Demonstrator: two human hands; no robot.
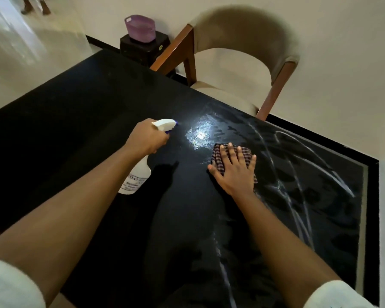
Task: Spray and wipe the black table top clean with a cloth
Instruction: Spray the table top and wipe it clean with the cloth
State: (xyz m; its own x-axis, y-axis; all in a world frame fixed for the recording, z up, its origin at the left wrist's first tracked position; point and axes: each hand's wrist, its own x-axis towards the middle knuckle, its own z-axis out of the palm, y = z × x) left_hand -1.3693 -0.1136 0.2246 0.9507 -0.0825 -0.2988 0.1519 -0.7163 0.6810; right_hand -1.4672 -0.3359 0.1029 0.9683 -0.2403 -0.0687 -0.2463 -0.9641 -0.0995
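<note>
Black matte table top [71, 130] spreads beneath both our hands, with wet streaks [298, 172] shining to the right of our flat palm. Beyond our fingers stands a beige upholstered wooden-framed chair [242, 34]. Our left hand [146, 138] curls tight around the neck of a white plastic spray bottle [136, 176]. Our right hand [233, 172], fingers spread straight, presses a dark checked cloth [216, 155] onto the surface.

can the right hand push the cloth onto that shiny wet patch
Probably yes: the wet patch lies just beyond the cloth under the right hand, with only bare table top between; the left hand holds the spray bottle aside.
</note>
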